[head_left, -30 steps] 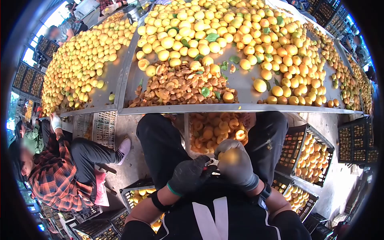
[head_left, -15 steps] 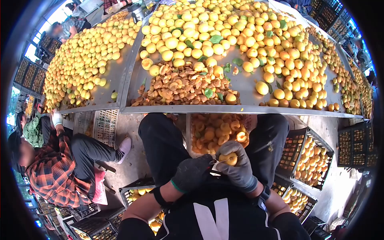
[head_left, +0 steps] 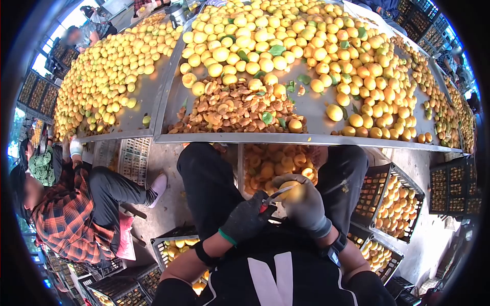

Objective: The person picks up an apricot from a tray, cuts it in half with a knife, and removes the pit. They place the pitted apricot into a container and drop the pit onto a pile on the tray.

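Observation:
My left hand (head_left: 247, 219), in a dark glove with a green cuff edge, is closed round the red handle of a small curved blade (head_left: 278, 194). The blade lies against a yellow-orange fruit (head_left: 291, 190). That fruit is held in my right hand (head_left: 305, 208), in a grey glove and partly blurred. Both hands are close together above my lap. Just beyond them, between my knees, is a crate of orange fruit halves (head_left: 275, 166). On the metal table (head_left: 229, 138) in front lies a heap of brown-orange pieces (head_left: 229, 109), with many whole yellow fruits behind it.
Black crates of fruit stand at the right (head_left: 399, 204) and below left (head_left: 176, 247). A person in a plaid shirt (head_left: 71, 219) sits at the left by the table. More people and stacked crates are at the far edges.
The curved blade now shows more clearly, tilted up across the fruit. My right hand has turned and moved slightly, with the fruit a little higher. The person at the left has shifted a hand slightly.

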{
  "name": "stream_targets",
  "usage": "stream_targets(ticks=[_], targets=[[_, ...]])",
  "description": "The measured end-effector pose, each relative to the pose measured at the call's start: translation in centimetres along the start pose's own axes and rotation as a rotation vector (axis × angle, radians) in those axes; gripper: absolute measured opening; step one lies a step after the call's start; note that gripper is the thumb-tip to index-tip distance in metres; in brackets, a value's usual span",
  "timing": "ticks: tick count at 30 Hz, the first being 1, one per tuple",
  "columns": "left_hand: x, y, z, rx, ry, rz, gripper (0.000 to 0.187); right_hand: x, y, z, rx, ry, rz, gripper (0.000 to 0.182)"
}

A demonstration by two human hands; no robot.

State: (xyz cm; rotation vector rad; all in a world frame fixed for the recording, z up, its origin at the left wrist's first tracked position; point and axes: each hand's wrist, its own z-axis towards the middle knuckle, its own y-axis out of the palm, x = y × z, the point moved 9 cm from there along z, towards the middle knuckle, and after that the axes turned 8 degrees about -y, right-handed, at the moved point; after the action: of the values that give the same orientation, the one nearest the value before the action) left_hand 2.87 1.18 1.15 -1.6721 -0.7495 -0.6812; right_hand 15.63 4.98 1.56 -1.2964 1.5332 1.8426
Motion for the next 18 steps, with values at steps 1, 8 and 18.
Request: stream_targets(ticks=[1,8,18], targets=[[0.4,-0.3,0.0,0.017,-0.020,0.013,0.029,0.2,0.4,-0.1,-0.028,-0.018,0.087,0.052],[-0.5,-0.7,0.7,0.048,0.015,0.175,0.031,-0.3,0.2,0.2,0.008,-0.123,-0.042,0.049],[0.3,-0.7,0.5,0.140,0.030,0.246,0.033,-0.5,-0.1,0.0,0.119,-0.130,-0.124,0.046]])
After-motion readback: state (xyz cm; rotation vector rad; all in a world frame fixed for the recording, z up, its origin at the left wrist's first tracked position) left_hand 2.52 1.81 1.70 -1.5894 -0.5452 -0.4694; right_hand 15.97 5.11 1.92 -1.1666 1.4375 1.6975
